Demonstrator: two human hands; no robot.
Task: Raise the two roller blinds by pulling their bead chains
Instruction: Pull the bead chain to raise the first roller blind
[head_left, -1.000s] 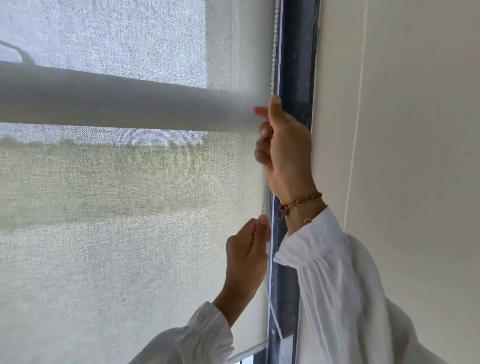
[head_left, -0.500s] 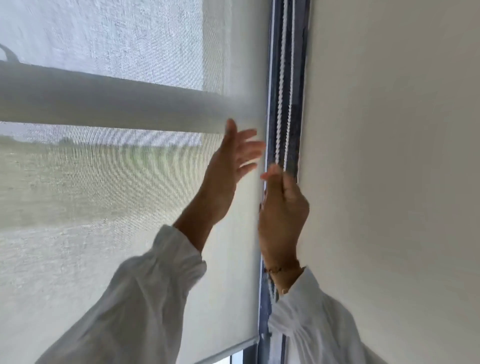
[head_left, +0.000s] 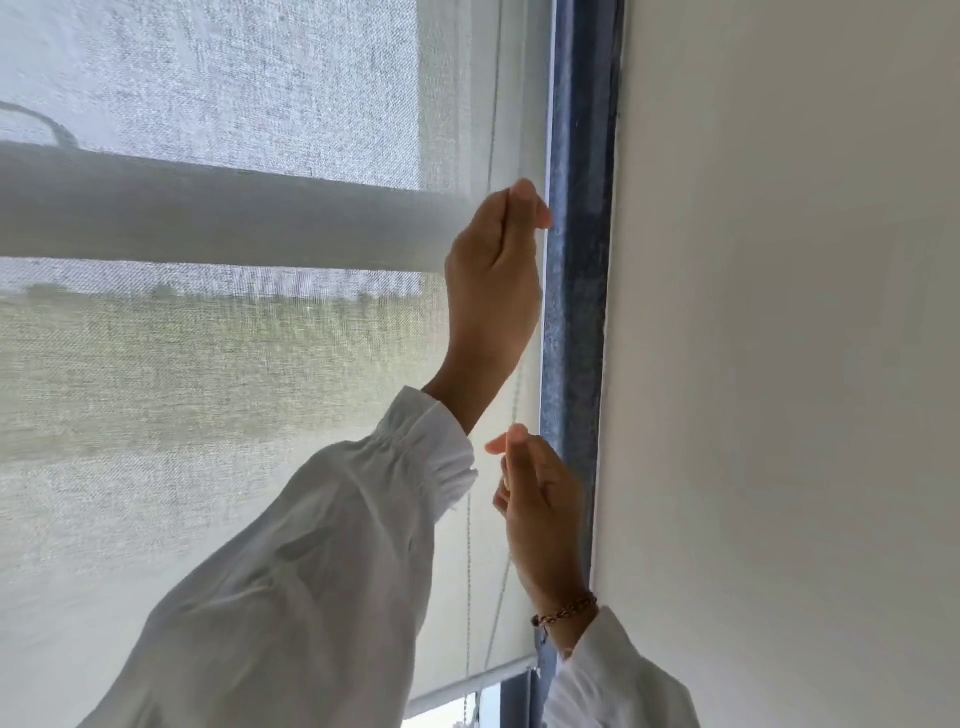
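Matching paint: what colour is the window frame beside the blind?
Dark blue-grey window frame, shown in the head view.

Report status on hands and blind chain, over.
Left hand high, pinched on the bead chain. Right hand low, pinched on it too. Roller blind mostly down, bottom bar near sill. Nothing obstructing.

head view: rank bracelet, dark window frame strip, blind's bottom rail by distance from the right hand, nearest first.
From the right hand:
1. Dark window frame strip, directly behind the hand, along its right edge.
2. Bracelet, on that hand's own wrist, just below.
3. Blind's bottom rail, lower left, near the frame's bottom edge.
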